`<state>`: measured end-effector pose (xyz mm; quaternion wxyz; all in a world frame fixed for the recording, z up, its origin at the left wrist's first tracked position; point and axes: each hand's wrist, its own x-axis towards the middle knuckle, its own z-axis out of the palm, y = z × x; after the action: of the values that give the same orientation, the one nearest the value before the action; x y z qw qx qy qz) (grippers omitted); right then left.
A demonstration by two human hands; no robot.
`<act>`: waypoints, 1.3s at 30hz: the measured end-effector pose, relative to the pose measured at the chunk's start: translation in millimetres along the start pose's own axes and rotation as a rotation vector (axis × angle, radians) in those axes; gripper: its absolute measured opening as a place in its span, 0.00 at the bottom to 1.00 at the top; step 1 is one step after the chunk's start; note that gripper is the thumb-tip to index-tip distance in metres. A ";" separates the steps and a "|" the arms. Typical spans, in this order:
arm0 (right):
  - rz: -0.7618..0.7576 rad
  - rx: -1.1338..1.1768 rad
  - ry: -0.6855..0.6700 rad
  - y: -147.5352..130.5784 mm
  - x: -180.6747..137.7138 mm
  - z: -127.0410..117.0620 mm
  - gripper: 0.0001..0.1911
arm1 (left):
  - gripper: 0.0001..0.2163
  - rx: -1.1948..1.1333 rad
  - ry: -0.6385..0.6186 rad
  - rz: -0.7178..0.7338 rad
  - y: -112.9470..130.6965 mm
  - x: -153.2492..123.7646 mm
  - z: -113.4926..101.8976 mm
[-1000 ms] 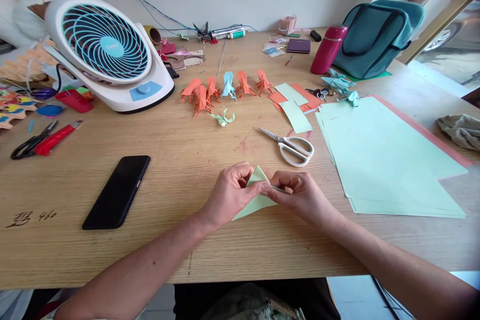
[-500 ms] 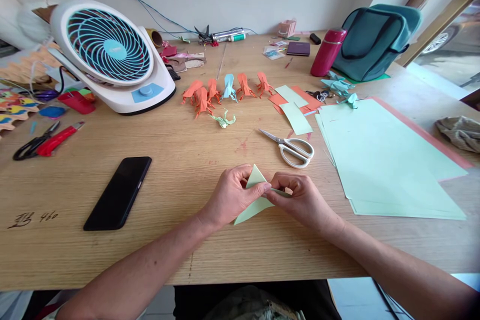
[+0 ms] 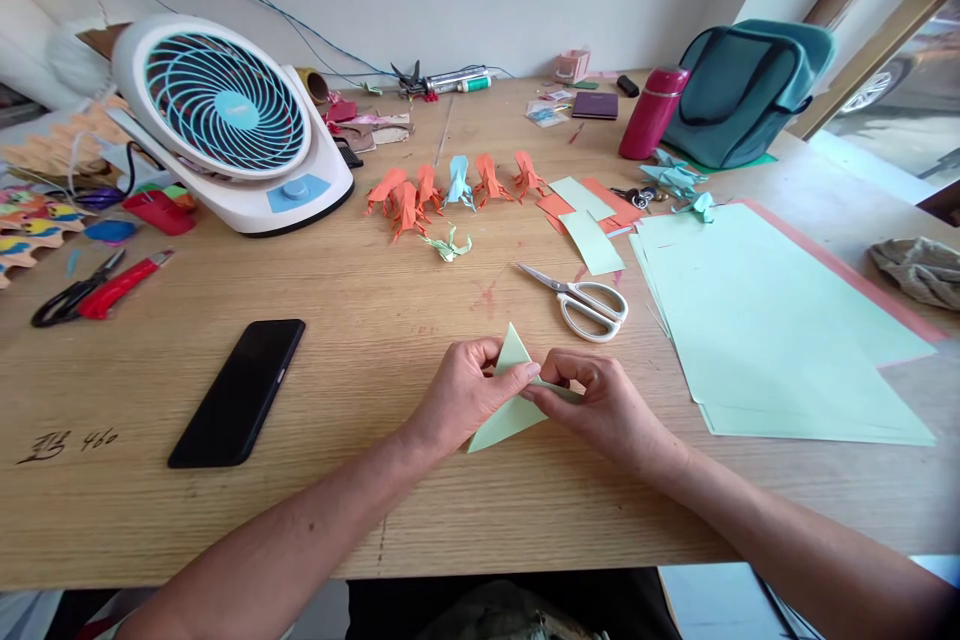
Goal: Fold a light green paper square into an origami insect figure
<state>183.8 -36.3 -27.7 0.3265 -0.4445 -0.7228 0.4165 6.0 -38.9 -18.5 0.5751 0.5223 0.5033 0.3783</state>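
A pale green piece of folded paper (image 3: 507, 420) is held just above the front of the wooden table, its pointed tip upward. My left hand (image 3: 466, 390) pinches it, thumb across the front and fingers behind. Close beside it, my right hand (image 3: 600, 405) grips the paper's right side between thumb and bent index finger. The two thumbs nearly meet at a crease. Part of the paper is hidden behind my fingers. White-handled scissors (image 3: 589, 306) lie just beyond my right hand.
Folded orange paper figures (image 3: 406, 208), a blue one (image 3: 458, 182) and a green one (image 3: 448, 244) stand farther back. Large green sheets (image 3: 757, 320) lie to the right, a phone (image 3: 238, 392) to the left. Behind are a fan (image 3: 232, 120), red bottle (image 3: 654, 113) and teal bag (image 3: 742, 95).
Both hands keep their hold on the green paper. Its lower part shows a little wider beneath my right hand. The whole view has shifted slightly.
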 end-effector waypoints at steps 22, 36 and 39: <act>-0.007 0.052 -0.043 -1.7 -1.5 -2.9 0.16 | 0.16 -0.166 0.094 0.058 17.6 4.5 -1.3; -0.043 0.075 -0.031 -4.7 -1.5 -3.9 0.16 | 0.11 -0.248 0.106 0.126 22.8 7.8 0.7; -0.056 0.084 -0.039 -4.8 -2.4 -4.3 0.16 | 0.11 -0.297 0.099 0.099 23.1 8.0 1.8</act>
<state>186.6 -38.4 -21.8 0.3424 -0.4018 -0.7230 0.4457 11.5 -27.7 2.6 0.6012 0.4361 0.4434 0.5018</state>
